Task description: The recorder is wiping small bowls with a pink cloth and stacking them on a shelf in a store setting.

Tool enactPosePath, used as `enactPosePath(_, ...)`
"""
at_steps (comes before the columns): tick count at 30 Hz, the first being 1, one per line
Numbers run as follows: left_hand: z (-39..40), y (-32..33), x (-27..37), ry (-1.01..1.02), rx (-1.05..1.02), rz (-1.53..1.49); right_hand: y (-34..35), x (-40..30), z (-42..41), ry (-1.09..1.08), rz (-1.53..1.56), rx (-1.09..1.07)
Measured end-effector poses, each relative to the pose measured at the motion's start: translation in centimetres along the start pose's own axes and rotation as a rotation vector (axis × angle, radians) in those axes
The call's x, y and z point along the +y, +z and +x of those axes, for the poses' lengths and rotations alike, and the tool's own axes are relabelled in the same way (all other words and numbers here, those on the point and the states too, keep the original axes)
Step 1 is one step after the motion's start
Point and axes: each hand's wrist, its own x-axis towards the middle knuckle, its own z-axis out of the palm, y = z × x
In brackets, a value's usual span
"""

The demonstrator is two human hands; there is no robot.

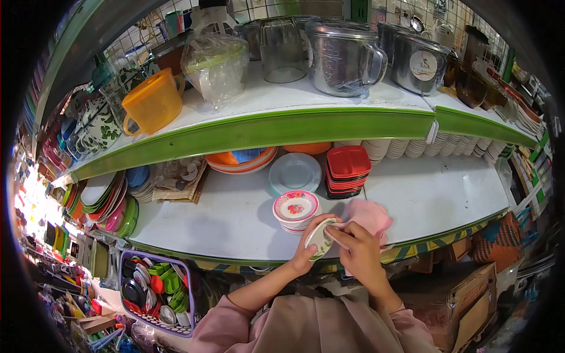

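Note:
My left hand [304, 258] grips a small white dish [319, 244] with a green leaf pattern, tilted up on its edge. A pink cloth [368, 218] is bunched in my right hand [359, 249], whose fingers press at the dish's rim. Just beyond my left hand, a stack of small white dishes with pink rims and a red flower print [295, 208] sits on the lower shelf [212, 225]. Behind that stack lie pale blue-grey plates [295, 172]. To their right stands a pile of red and black divided dishes [348, 165].
A purple basket [190, 287] of mixed small dishes stands low at the left. The upper shelf's green edge [309, 128] runs above my hands and carries an orange mug [154, 103] and lidded metal mugs [342, 59]. Cardboard boxes [459, 304] lie at the lower right.

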Motion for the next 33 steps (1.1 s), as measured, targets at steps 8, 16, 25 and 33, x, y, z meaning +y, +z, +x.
enactPosePath(8, 0.1, -0.7, 0.7, -0.014, -0.054, 0.063, -0.4, -0.6, 0.0, -0.003, -0.054, -0.034)
enactPosePath(16, 0.2, -0.6, 0.8, 0.018, -0.047, 0.063, -0.3, -0.2, -0.2, 0.007, 0.016, -0.036)
enactPosePath(25, 0.4, -0.4, 0.9, 0.059, -0.046, 0.109, 0.8, -1.1, -1.2, -0.003, 0.454, -0.19)
enactPosePath(33, 0.8, -0.6, 1.1, 0.093, 0.035, 0.039, 1.1, -0.9, -1.1, -0.144, 0.375, -0.228)
